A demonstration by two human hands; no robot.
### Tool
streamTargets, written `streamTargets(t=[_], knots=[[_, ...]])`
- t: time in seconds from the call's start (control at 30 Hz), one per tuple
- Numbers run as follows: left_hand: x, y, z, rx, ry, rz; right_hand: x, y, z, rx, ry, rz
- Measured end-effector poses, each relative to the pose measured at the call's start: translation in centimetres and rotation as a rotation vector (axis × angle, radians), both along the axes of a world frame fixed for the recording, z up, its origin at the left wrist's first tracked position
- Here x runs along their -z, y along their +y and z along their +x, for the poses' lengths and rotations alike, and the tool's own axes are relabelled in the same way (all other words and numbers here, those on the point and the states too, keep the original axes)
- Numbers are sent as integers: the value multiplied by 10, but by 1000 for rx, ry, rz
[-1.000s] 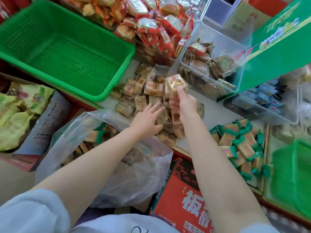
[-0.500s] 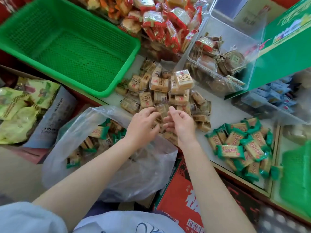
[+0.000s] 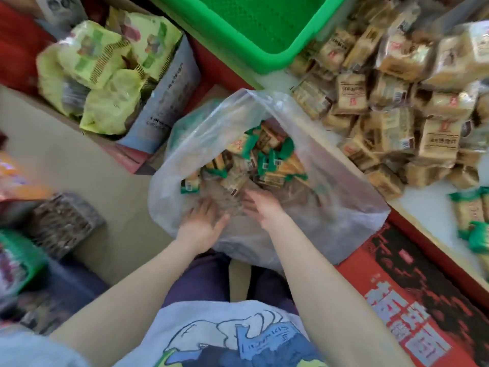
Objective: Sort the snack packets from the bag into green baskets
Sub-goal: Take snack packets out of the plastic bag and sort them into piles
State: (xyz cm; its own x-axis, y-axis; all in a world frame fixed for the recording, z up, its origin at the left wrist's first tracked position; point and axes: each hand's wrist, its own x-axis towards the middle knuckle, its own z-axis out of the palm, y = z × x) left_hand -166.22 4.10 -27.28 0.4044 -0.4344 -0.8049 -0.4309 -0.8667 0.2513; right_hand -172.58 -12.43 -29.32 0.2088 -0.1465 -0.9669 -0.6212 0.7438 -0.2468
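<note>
Both hands, left [image 3: 202, 223] and right [image 3: 262, 206], fingers spread, reach into the clear bag [image 3: 344, 207] of green-ended packets [image 3: 267, 160].

**Tally of what shows**

One green basket [image 3: 267, 30] at the counter's [image 3: 428, 207] far edge. One clear plastic bag [image 3: 330, 207], holding roughly a dozen green-ended packets [image 3: 272, 157] (blur prevents an exact count). One heap of tan packets [image 3: 397, 102] on the counter, well over twenty. Three or so green-ended packets [image 3: 473, 221] at its right edge. About four yellow-green pouches [image 3: 100, 75] in one carton. Two hands: left hand [image 3: 203, 221], right hand [image 3: 262, 205].
</note>
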Motion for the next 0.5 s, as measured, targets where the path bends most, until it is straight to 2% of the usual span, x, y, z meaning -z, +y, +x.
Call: streamTargets(t=[0.2,0.43,0.5], knots=[[14,15,6,-29,-52,-125,14,18,44,337,-39,199],[10,8,12,-41,24,-64,1,3,24,124,70,1],[-4,-2,18,-137,114,-31,-16,-7,5,28,81,-62]])
